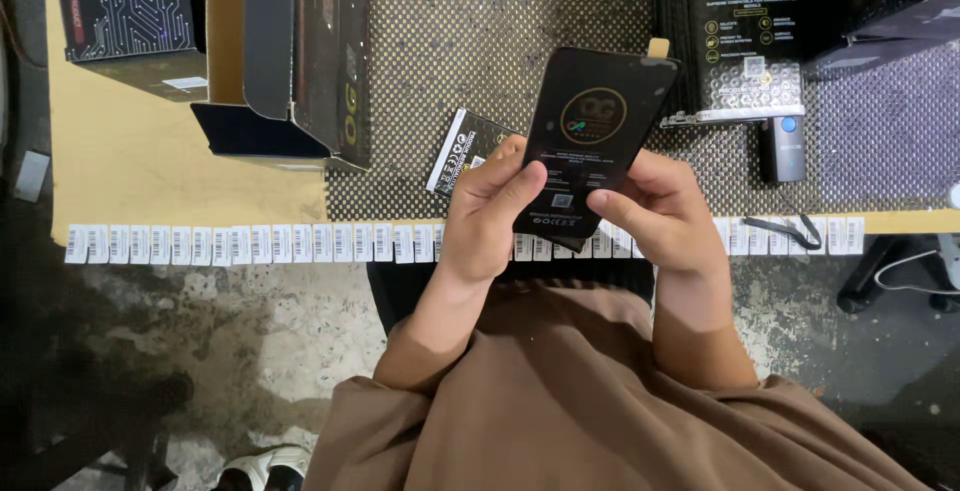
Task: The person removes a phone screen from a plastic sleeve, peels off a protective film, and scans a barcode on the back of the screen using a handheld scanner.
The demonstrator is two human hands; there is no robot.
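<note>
- The left hand grips the lower left edge of a flat black packet, thumb laid across its face, fingers behind it.
- The right hand grips the packet's lower right edge, thumb pressed on the front near the bottom corner.
- The packet sits just above the middle of the view, tilted with its top toward 1 o'clock; a round gold emblem marks its face and a small yellow tab sticks out at its top edge.
- It is held above the edge of the table, over a dotted mat.
- At 9 o'clock from the packet, touching the left hand's fingers, a small black and white card lies on the mat.
- At 2 o'clock a stack of similar black packets rests on the mat; just below it, at 3 o'clock, lies a small black device with a blue button.
- At 10 o'clock an open black box stands on the table, another dark box further out at the corner.
- A row of white barcode labels hangs along the table's front edge, running from 8 o'clock to 4 o'clock.
- A black cord lies on the edge at 4 o'clock.
</note>
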